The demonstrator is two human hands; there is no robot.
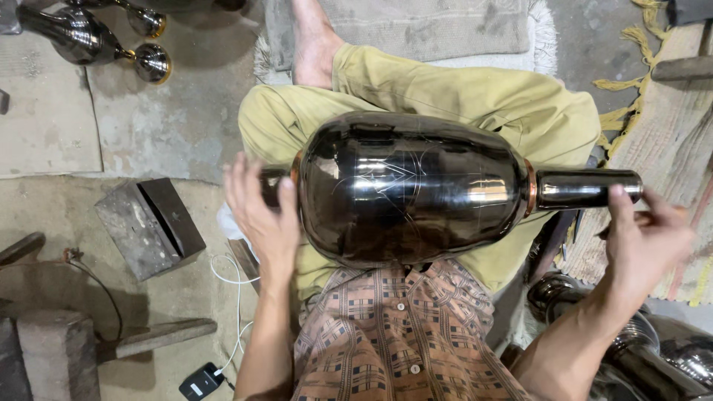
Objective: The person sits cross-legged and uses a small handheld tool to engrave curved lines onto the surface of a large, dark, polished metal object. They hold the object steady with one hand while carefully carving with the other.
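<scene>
**Dark vase steadied across the lap by both hands**

The left hand [261, 215] lies open and flat against the foot end of a large dark metal vase [408, 189], fingers spread upward and the palm pressed to the curved shoulder; it braces rather than closes round anything. The right hand [645, 234] is curled about the end of the vase's narrow neck [587, 188], the thumb up against the side of the tube near its mouth and the other fingers wrapped behind it. A thin stick-like thing seems to run through those fingers, though the view is too poor to tell what it is.

The vase lies on its side across the person's lap, its glossy, bulging body over the olive-green trousers [460, 96] and just above the brown checked shirt [401, 334]. Fine pale lines are scratched into the dark surface, and a copper-coloured band [530, 187] rings the join between body and neck. The neck points to the right edge of the lap, the foot to the left.

A bare foot [312, 41] rests on a pale mat [438, 26] beyond the knees. On the concrete floor to the left sit a grey metal block [148, 226], a white cable [236, 297] leading to a small black charger [200, 382], and a stone slab [56, 356]. Two more dark goblet-shaped vessels [96, 37] lie at the floor's upper left corner, and shiny metal vessels [653, 356] crowd the lower right corner.
</scene>
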